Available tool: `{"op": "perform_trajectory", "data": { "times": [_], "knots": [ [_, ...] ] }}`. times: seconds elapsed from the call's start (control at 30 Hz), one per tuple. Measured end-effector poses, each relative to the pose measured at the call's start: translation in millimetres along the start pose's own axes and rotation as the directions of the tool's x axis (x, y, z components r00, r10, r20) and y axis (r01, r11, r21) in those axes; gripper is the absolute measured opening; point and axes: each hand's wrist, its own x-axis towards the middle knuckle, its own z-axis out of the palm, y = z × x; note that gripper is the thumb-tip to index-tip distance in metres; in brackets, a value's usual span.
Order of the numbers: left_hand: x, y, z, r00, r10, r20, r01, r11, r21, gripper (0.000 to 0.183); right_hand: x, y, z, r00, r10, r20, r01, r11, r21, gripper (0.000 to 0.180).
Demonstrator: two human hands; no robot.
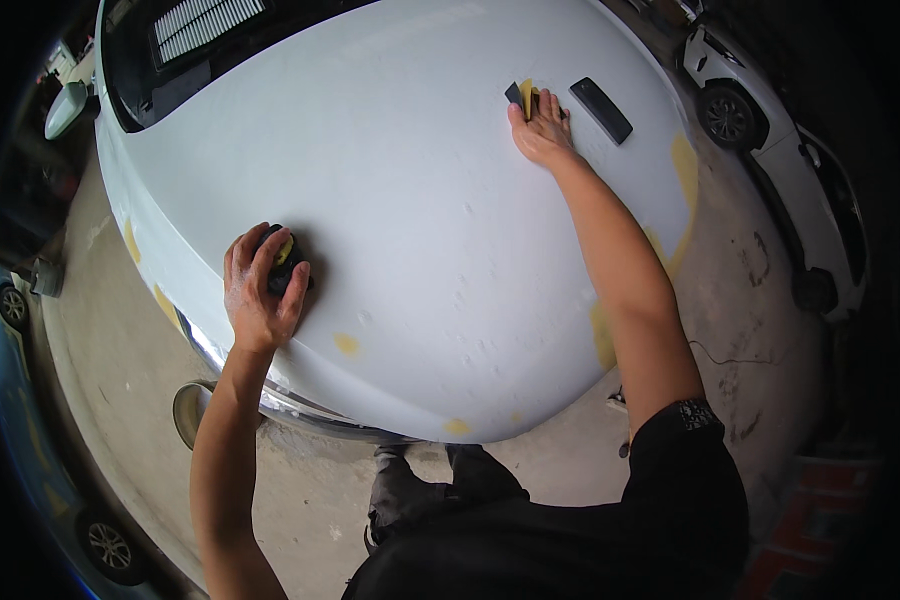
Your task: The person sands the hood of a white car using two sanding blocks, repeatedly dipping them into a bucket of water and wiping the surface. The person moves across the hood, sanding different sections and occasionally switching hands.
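Note:
A white car hood (420,225) with scattered water drops and yellowish patches spreads before me. My left hand (262,289) curls over a rounded black tool with a yellow part (283,259), resting on the hood at the left; its exact kind is partly hidden by my fingers. Far forward on the right, my right hand (544,131) has its thumb and fingers around thin yellow and dark pieces, seemingly sandpaper (526,96). Beside that hand lies a long black block (601,111), apart from the fingers.
The windshield (139,82) and side mirror (67,111) are at upper left. A bucket (193,412) stands on the concrete floor below the left edge. Another light-coloured car (787,176) is parked at right, a blue car (30,420) at left. A thin cable (735,361) crosses the floor.

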Motion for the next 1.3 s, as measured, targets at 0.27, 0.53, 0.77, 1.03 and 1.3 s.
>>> {"op": "perform_trajectory", "data": {
  "times": [0.27,0.53,0.77,1.03,1.3],
  "knots": [
    [2.9,3.5,1.4,0.999,0.030,-0.027,-0.028,0.998,0.063,0.043,-269.1,7.5,13.1,0.904,-0.419,0.090,0.421,0.907,0.002,0.070],
    [2.1,0.5,0.7,0.999,0.010,-0.032,-0.009,0.999,0.035,0.042,17.0,-96.7,16.1,0.974,-0.224,0.033,0.223,0.975,0.017,0.069],
    [2.3,3.3,-0.7,0.999,0.010,-0.040,-0.009,1.000,0.027,0.043,-201.6,-35.6,5.7,0.840,-0.529,0.121,0.536,0.844,-0.023,0.073],
    [0.2,1.1,-0.2,1.000,-0.027,-0.016,0.027,0.999,0.024,0.042,-115.0,-78.9,17.6,0.828,-0.554,0.083,0.555,0.832,0.017,0.066],
    [0.1,0.2,-2.9,0.998,-0.032,-0.050,0.031,0.999,-0.028,0.040,-42.5,-155.2,12.9,0.856,-0.509,0.094,0.506,0.861,0.048,0.068]
  ]
}}
